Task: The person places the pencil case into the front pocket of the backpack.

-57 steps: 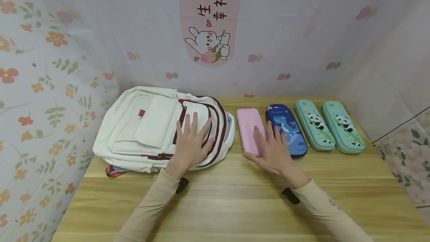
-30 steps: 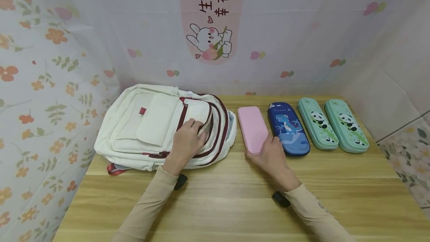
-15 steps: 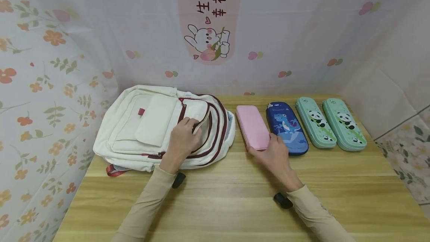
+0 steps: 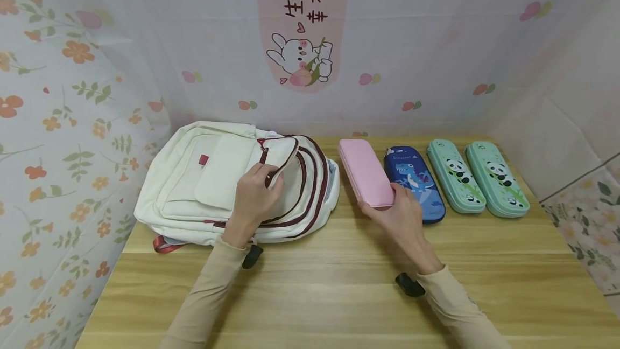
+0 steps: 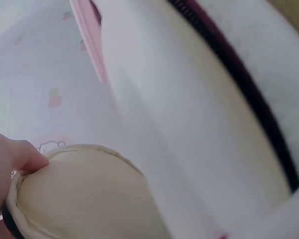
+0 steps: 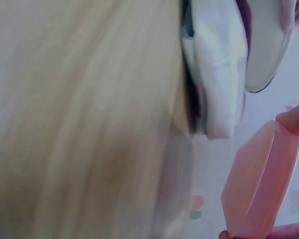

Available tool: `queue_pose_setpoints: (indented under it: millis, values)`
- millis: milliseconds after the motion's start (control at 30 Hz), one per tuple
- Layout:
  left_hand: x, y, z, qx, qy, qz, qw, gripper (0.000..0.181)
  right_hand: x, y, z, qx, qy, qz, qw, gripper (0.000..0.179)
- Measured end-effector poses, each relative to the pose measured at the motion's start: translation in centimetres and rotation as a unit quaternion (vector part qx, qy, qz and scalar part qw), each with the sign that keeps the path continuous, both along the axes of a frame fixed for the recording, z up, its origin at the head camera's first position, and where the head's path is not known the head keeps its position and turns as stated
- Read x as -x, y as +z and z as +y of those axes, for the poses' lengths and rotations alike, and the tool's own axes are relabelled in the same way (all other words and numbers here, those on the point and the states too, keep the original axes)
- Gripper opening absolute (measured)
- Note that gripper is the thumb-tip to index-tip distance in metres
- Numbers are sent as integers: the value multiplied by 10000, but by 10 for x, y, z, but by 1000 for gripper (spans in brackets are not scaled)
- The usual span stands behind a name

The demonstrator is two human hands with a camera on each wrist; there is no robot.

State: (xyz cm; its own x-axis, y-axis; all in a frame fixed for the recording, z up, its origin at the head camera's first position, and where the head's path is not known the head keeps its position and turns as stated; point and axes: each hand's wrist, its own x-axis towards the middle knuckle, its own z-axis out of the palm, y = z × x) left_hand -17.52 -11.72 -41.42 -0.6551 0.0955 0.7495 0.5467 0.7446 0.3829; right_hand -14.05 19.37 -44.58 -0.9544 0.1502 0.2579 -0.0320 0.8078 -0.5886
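A white backpack (image 4: 181,174) with dark red zips lies on the left of the table in the head view. My left hand (image 4: 253,195) pinches the edge of its front pocket flap (image 4: 278,149) and holds it folded back. The flap's cream lining (image 5: 84,196) shows in the left wrist view, thumb and fingers at its edge. My right hand (image 4: 401,222) grips the near end of a pink pencil case (image 4: 366,172), thumb on one side and fingers on the other. The right wrist view shows the pink case tilted between the fingertips.
Right of the pink case lies a blue dinosaur pencil case (image 4: 421,193). Two mint green panda pencil cases (image 4: 455,176) lie beyond it, side by side. A patterned cloth (image 4: 411,58) hangs behind the wooden table (image 4: 329,295).
Both hands lay spread on the backpack and pencil cases earlier. The left has since pulled the pocket flap back towards the left; the right has gripped and raised the pink pencil case.
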Motion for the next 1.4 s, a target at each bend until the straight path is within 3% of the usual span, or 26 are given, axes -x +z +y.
queue_pose_setpoints:
  millis: [367, 767, 1100, 1233, 1400]
  values:
    - [2, 15, -13, -436, 106, 150, 9989, 10, -2, 20, -21, -178, 883, 459, 9949, 89]
    - [3, 24, -25, -673, 333, 284, 9968, 10, 9, 30, -42, -485, 1929, -36, 9800, 88]
    - [2, 23, -39, -703, 525, 294, 9957, 12, 26, 35, -69, -639, 2822, -136, 9571, 89]
    - [2, 22, -45, -801, 619, 301, 9944, 10, 35, 36, -81, -698, 3265, -16, 9426, 84]
    - [2, 21, -48, -854, 648, 285, 9938, 10, 46, 40, -93, -832, 3650, -246, 9269, 83]
